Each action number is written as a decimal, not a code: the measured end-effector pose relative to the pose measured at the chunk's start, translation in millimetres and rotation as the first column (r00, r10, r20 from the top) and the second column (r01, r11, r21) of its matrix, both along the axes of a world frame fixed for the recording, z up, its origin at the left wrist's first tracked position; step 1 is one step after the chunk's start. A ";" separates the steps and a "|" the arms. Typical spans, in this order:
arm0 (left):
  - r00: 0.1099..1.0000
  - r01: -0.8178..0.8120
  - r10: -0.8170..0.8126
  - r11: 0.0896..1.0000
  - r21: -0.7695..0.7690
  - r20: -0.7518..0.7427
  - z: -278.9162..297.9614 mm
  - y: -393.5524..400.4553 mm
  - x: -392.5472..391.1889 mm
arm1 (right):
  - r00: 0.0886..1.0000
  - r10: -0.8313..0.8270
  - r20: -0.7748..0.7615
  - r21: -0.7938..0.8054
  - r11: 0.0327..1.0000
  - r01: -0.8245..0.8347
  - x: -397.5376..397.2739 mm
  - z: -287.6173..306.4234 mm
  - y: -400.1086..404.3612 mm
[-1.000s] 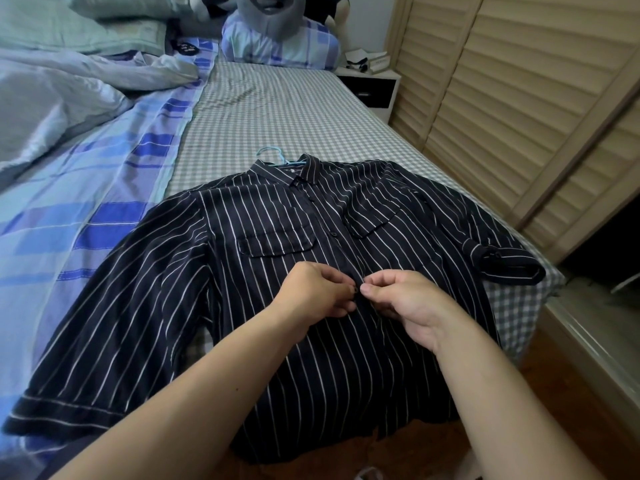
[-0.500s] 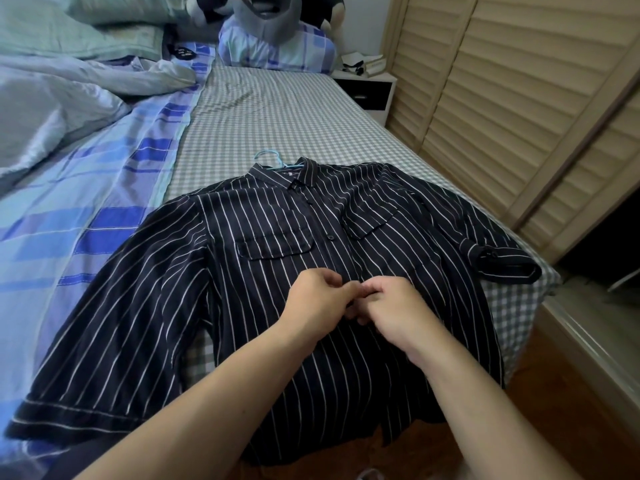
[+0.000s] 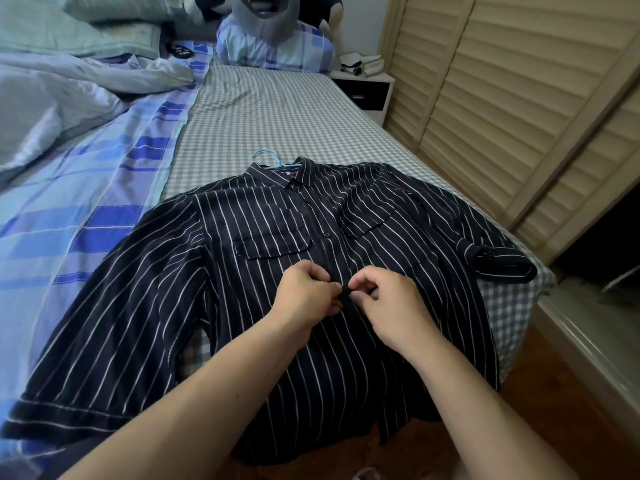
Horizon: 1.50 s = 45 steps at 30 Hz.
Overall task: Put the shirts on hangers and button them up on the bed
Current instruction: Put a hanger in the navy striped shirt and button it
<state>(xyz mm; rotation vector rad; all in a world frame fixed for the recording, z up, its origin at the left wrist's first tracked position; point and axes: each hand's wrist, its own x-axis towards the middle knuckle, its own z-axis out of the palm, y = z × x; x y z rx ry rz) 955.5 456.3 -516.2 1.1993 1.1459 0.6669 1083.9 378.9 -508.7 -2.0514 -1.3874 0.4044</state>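
Shirt [image 3: 277, 289]: flat, front up, across bed's [image 3: 277, 109] foot edge; hanger [image 3: 268, 157] hook at collar.
Left hand [image 3: 306, 297]: pinching placket, steadying it.
Right hand [image 3: 388, 299]: pinching a mid-front button, likely threading it.

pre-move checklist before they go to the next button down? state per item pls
1. Striped shirt flat on bed, front up: ok.
2. Blue hanger inside, hook out past collar: ok.
3. Left hand and right hand both pinching the placket mid-chest: ok.
4. Current button through its hole: cannot tell, fingers cover it.
5. Button above fastened: ok, front closed there.
6. Lower front closed: not ok, hem edges part.
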 end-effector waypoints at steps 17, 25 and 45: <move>0.978 0.145 -0.106 0.965 0.221 -0.180 5.1 -2.8 -0.2 | 0.778 0.387 0.494 -0.185 0.922 -0.341 20.9 28.9 8.6; 0.777 0.520 -0.198 0.737 0.432 -0.598 14.9 -17.7 -18.0 | 0.963 -0.052 0.263 -0.117 0.989 0.085 4.4 8.5 -26.0; 0.628 0.730 -0.062 0.394 0.559 -0.776 -28.1 -88.6 -68.5 | 0.994 -0.079 -0.077 -0.247 0.967 0.058 11.1 -18.1 -87.2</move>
